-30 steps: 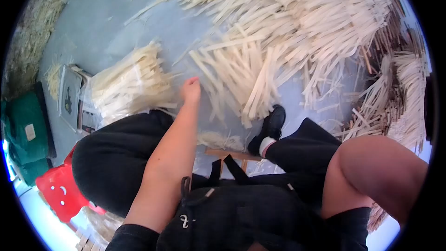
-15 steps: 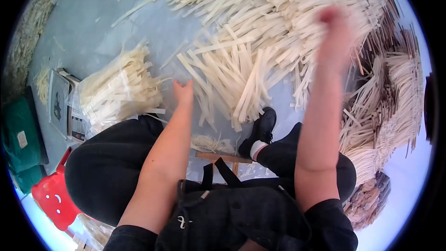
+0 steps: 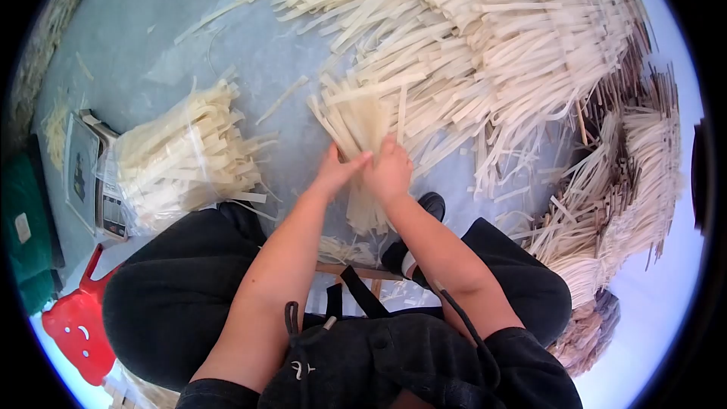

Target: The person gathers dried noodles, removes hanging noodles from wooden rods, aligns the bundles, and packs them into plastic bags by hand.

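Observation:
A bundle of pale flat strips [image 3: 366, 208] is gathered between my two hands in front of me, its strips fanning out at the far end. My left hand [image 3: 338, 170] is closed on its left side, thumb across the strips. From the right, my right hand [image 3: 388, 172] wraps round the same bundle, close beside the left. Just beyond the hands, the big pile of loose pale strips [image 3: 485, 53] spreads over the grey floor.
A plastic-wrapped bundle of strips [image 3: 182, 155] lies at the left, next to a scale [image 3: 113, 210]. A green bag [image 3: 26, 227] and a red stool with a face [image 3: 79, 329] stand at the far left. Darker-ended strips [image 3: 636, 174] are stacked at right.
My right hand has come back from the upper right pile to the middle. Both hands have closed on the strips that lay loose before, and these are now gathered into a narrower bundle.

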`<state>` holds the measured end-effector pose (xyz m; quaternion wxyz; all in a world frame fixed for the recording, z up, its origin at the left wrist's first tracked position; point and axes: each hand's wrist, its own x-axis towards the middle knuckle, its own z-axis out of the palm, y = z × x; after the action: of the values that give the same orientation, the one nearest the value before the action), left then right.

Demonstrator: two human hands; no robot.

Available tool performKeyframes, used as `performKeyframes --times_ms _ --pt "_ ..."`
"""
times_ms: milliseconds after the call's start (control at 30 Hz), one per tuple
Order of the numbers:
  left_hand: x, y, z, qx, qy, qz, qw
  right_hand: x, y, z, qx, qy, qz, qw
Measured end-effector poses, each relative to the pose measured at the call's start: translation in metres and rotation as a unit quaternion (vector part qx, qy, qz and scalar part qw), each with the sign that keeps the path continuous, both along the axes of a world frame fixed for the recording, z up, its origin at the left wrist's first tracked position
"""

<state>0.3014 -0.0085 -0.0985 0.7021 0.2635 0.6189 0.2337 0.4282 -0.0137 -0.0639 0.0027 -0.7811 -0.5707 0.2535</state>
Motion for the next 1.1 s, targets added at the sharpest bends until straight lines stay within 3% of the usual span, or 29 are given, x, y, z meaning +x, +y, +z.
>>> performKeyframes --times_ms 67,133,167,200,267,333,400,467,500,567,600,667,700,767,800,867,1000,1067,1100 --pt "-0.002 -0.006 0.005 -0.001 0.04 -0.053 0.998 -0.007 -0.007 -0.001 -0.008 -0.011 0.064 0.998" --pt "-0.01 -0.014 0.01 -0.058 -0.085 0.015 0.995 -0.011 -0.018 -0.012 -0.018 -0.02 0.127 0.991" --pt "-0.014 -0.015 0.011 -0.084 -0.146 0.05 0.984 -0.013 -0.022 -0.025 -0.007 0.03 0.161 0.986" --pt "-0.016 -0.017 0.001 -0.082 -0.144 0.053 0.985 -0.013 -0.026 -0.038 0.005 0.082 0.195 0.977" --pt "-0.019 -0.026 -0.031 -0.007 -0.104 0.177 0.979 -0.023 -0.013 0.004 -0.034 0.095 0.213 0.972" --pt "-0.024 -0.027 -0.038 -0.018 -0.061 0.203 0.977 -0.021 0.011 0.029 -0.074 0.107 0.233 0.964" --pt "-0.029 -0.028 -0.042 -0.03 -0.02 0.23 0.972 -0.013 0.053 0.028 -0.122 0.151 0.157 0.968" --pt "-0.032 -0.03 -0.045 -0.092 0.024 0.257 0.962 -0.012 0.079 0.014 0.093 0.078 0.178 0.977" --pt "-0.033 -0.03 -0.047 -0.092 0.023 0.259 0.961 -0.013 0.089 0.006 0.093 0.078 0.18 0.976" --pt "-0.035 -0.038 -0.066 -0.086 -0.021 0.276 0.957 -0.017 0.105 -0.011 0.345 -0.148 0.228 0.898" --pt "-0.035 -0.041 -0.078 -0.087 -0.019 0.279 0.956 -0.015 0.111 -0.017 0.344 -0.145 0.23 0.899" --pt "-0.036 -0.04 -0.089 -0.112 0.027 0.259 0.959 -0.014 0.123 -0.019 0.083 -0.147 0.303 0.938" --pt "-0.035 -0.045 -0.094 -0.117 0.028 0.262 0.958 -0.016 0.125 -0.023 0.079 -0.144 0.307 0.937" --pt "-0.033 -0.037 -0.054 -0.093 -0.039 0.31 0.945 -0.022 0.133 0.002 0.078 -0.001 0.305 0.949" --pt "-0.033 -0.035 -0.049 -0.095 -0.042 0.31 0.945 -0.022 0.135 0.012 0.077 -0.004 0.305 0.949" --pt "-0.036 -0.034 -0.046 -0.109 -0.042 0.328 0.937 -0.02 0.132 0.029 -0.037 -0.041 0.26 0.964" --pt "-0.035 -0.036 -0.046 -0.087 -0.017 0.326 0.941 0.019 0.078 -0.031 0.007 -0.011 0.247 0.969" --pt "-0.033 -0.033 -0.046 -0.073 -0.002 0.339 0.938 0.012 0.051 -0.046 0.116 -0.092 0.322 0.935" --pt "-0.03 -0.033 -0.042 -0.074 -0.005 0.334 0.94 0.006 0.039 -0.043 0.097 -0.089 0.343 0.93"
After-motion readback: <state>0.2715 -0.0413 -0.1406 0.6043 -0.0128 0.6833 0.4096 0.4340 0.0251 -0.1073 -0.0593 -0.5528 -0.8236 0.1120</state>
